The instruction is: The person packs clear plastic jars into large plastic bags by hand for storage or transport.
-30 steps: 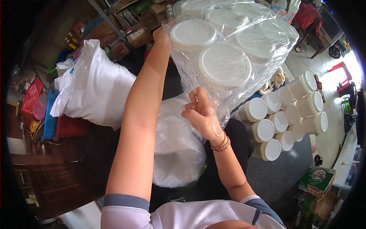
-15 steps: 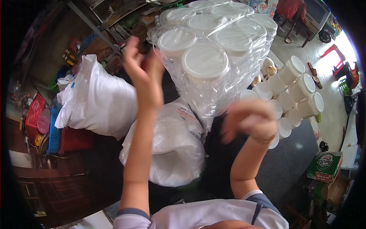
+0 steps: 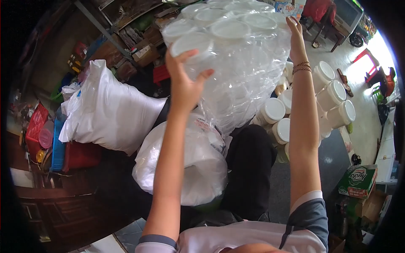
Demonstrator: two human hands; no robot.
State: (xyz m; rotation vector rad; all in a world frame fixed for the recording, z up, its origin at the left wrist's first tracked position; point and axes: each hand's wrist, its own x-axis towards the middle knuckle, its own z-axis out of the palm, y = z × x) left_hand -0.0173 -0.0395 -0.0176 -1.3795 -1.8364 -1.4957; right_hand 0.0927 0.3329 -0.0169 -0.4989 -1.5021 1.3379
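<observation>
A large clear plastic bag full of white-lidded tubs stands in front of me. My left hand rests against its near left side, thumb and fingers spread. On the far right side, my right hand is stretched out flat along the plastic, its palm side hidden. Neither hand's fingers are closed around anything. Below the bundle, between my forearms, lies an open-mouthed white plastic bag with red and dark print.
A full white sack leans at the left, near a red basket. Several loose lidded white tubs stand at the right. A green carton sits at the lower right. My dark-clothed knee is under the bundle.
My right hand has moved up and away to the bundle's far right side. My left hand has come down and right onto its near left side. The bundle has shifted slightly left and tilted.
</observation>
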